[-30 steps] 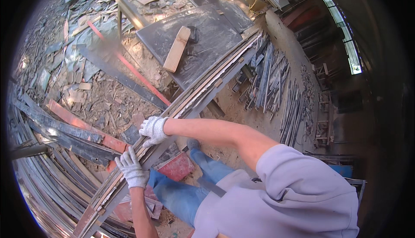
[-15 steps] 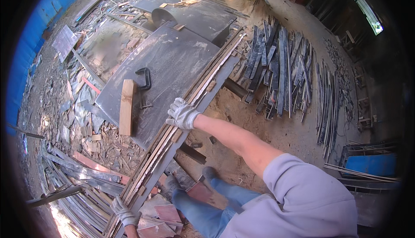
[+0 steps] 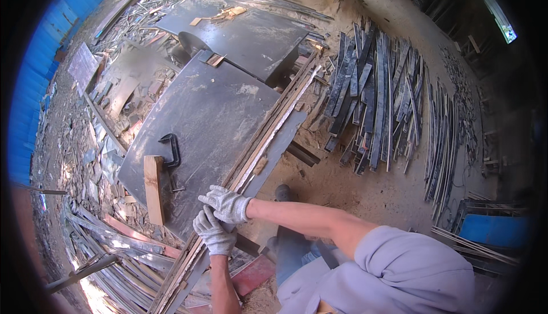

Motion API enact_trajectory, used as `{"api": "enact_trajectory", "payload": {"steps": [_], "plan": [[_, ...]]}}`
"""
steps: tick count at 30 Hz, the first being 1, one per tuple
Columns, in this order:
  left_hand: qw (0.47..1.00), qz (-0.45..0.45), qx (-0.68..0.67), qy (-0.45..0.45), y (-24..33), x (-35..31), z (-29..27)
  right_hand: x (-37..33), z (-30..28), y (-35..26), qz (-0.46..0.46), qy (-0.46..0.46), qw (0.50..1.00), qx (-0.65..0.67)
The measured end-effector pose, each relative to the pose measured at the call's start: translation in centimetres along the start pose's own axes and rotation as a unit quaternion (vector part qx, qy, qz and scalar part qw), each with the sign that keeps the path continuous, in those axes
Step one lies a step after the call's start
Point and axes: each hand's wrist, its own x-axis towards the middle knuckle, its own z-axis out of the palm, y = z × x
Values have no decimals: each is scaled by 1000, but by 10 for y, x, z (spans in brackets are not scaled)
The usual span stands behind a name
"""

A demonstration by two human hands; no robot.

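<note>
Both my hands wear pale grey work gloves. My right hand (image 3: 228, 205) is curled over a stack of long wooden strips (image 3: 279, 111) with a ragged pale edge, along the near right side of a dark metal table (image 3: 211, 114). Just below it, almost touching, my left hand (image 3: 213, 233) is bent over the same strips; its thumb side is partly hidden. A wood block (image 3: 153, 190) lies on the table left of my hands, beside a black C-clamp (image 3: 171, 150). Outside the strips runs a flat grey rail (image 3: 282, 143) with a small wooden piece (image 3: 260, 165) on it.
A round metal disc (image 3: 193, 43) stands at the table's far side, before a second dark panel (image 3: 245, 31). Piles of dark strips (image 3: 368, 97) lie on the floor to the right. Scrap and slats (image 3: 114, 257) cover the ground at left, near a blue wall (image 3: 43, 69).
My left hand has moved up and right along the strips to beside my right hand. My right hand has shifted slightly down and left. The view has turned a little.
</note>
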Motion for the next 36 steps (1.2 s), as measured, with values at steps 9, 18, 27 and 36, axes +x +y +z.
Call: {"api": "enact_trajectory", "payload": {"steps": [9,18,27,36], "plan": [[998,-31,18,-57,10,7,-2,-86,-133,199,-155,-107,942,-279],[994,-54,91,2,140,139,58,-62,-128,190,-130,-130,950,-255],[994,-101,45,-15,158,168,100,-138,-229,335,40,-21,932,-359],[992,-82,80,42,155,179,118,-134,-255,442,73,-6,871,-485]]}}
